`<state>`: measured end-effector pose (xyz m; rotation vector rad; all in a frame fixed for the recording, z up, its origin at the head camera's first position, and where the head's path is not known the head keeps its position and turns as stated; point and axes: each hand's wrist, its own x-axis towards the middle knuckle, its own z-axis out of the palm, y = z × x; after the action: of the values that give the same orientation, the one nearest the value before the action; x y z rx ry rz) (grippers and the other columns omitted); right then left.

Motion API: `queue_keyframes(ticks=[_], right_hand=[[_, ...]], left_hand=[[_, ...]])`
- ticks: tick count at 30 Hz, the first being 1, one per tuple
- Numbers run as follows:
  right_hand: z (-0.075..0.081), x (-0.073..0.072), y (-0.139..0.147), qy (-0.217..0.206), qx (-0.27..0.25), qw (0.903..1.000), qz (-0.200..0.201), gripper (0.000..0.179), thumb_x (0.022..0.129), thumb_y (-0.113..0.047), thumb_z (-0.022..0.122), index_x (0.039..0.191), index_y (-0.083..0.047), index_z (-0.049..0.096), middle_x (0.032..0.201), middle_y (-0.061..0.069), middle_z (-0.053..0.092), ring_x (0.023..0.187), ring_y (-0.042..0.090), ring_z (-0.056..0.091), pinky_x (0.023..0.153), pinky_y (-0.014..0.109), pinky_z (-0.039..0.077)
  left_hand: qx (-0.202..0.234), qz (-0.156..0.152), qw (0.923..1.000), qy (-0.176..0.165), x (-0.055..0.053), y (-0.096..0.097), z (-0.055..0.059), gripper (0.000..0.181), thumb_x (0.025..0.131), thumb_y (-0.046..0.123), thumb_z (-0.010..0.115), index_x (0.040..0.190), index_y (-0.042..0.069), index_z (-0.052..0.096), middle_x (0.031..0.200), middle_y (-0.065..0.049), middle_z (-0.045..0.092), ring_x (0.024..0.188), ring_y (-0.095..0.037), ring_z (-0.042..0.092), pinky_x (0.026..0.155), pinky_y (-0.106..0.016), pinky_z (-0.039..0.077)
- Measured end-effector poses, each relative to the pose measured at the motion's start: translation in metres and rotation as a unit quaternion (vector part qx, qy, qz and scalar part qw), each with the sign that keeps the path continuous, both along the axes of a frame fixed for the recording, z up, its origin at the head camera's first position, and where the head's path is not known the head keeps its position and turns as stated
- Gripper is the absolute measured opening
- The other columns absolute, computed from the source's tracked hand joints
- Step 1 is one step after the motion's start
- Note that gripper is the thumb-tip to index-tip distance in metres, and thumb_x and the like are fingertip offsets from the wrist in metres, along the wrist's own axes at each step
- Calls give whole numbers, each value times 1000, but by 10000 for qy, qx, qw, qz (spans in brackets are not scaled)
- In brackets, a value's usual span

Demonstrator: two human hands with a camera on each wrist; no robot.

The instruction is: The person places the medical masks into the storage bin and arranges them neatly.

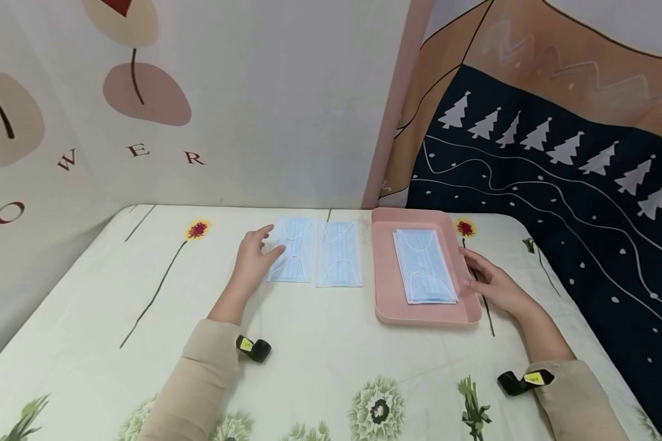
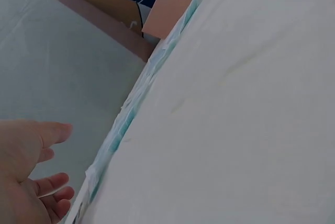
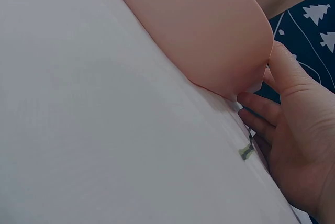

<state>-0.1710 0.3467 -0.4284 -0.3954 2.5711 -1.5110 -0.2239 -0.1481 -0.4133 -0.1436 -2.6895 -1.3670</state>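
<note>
Two pale blue face masks lie flat side by side at the back of the table, a left mask (image 1: 293,251) and a right mask (image 1: 339,254). My left hand (image 1: 252,260) is at the left mask's outer edge, with thumb and fingers spread apart and nothing between them. To the right sits a shallow pink tray (image 1: 386,288) with a small stack of face masks (image 1: 426,269) in it, slightly turned. My right hand (image 1: 493,285) touches the tray's right side, thumb at the rim and fingers loosely along the outside. The right wrist view shows these fingers (image 3: 259,108) by the tray's lower corner.
A white cloth with printed flowers (image 1: 197,229) covers the table. Behind it stands a pale wall hanging (image 1: 287,110); a dark hanging with printed trees (image 1: 535,135) runs along the right side. Black wrist cameras (image 1: 255,349) sit at both sleeves.
</note>
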Motion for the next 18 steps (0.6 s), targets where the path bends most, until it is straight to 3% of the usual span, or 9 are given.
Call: queue_keyframes(ticks=[2, 3, 7, 9, 12, 14, 18], right_hand=[[0, 0, 0, 30, -32, 10000, 29, 71, 95, -12, 61, 152, -6, 20, 148, 27, 28, 136, 43, 21, 101, 13, 27], [0, 0, 0, 35, -37, 10000, 36, 71, 95, -12, 61, 152, -6, 20, 148, 27, 28, 136, 43, 21, 98, 11, 27], [2, 1, 0, -51, 18, 10000, -33, 72, 95, -14, 62, 153, -8, 20, 149, 26, 28, 137, 42, 20, 110, 32, 24], [2, 1, 0, -75, 56, 9999, -52, 72, 95, -14, 62, 153, -9, 20, 149, 26, 28, 138, 41, 20, 110, 35, 23], [2, 1, 0, -67, 64, 9999, -53, 72, 95, -15, 62, 153, -9, 20, 149, 26, 28, 137, 41, 21, 104, 18, 25], [1, 1, 0, -64, 69, 9999, -54, 72, 95, -15, 62, 153, -9, 20, 149, 26, 28, 138, 42, 20, 103, 15, 25], [1, 0, 0, -49, 87, 9999, -69, 72, 95, -15, 62, 153, -9, 20, 148, 26, 28, 137, 41, 21, 111, 39, 23]], left_hand=[[-8, 55, 9998, -180, -1, -2, -3, 59, 93, 16, 64, 144, 0, 39, 130, -25, 43, 116, -39, 44, 96, -49, 39], [-25, 86, 9996, -260, -2, -2, -4, 59, 93, 17, 64, 144, 0, 38, 130, -25, 44, 115, -38, 44, 96, -48, 39], [-171, 176, 9986, -461, -6, -5, -11, 59, 93, 16, 64, 144, 0, 39, 128, -24, 46, 109, -34, 45, 93, -46, 40], [-231, 168, 9984, -490, -8, -5, -13, 60, 92, 14, 64, 144, 0, 38, 129, -24, 46, 108, -33, 45, 92, -46, 40], [-321, 122, 9982, -485, -10, -6, -16, 60, 92, 11, 65, 144, 0, 38, 129, -24, 46, 107, -34, 45, 91, -46, 40], [-387, 95, 9981, -467, -11, -7, -17, 60, 91, 9, 64, 144, -1, 38, 128, -25, 46, 107, -34, 45, 91, -46, 41], [-634, 84, 9971, -402, -14, -7, -18, 58, 90, 4, 64, 143, -2, 39, 125, -26, 47, 103, -34, 47, 88, -45, 42]])
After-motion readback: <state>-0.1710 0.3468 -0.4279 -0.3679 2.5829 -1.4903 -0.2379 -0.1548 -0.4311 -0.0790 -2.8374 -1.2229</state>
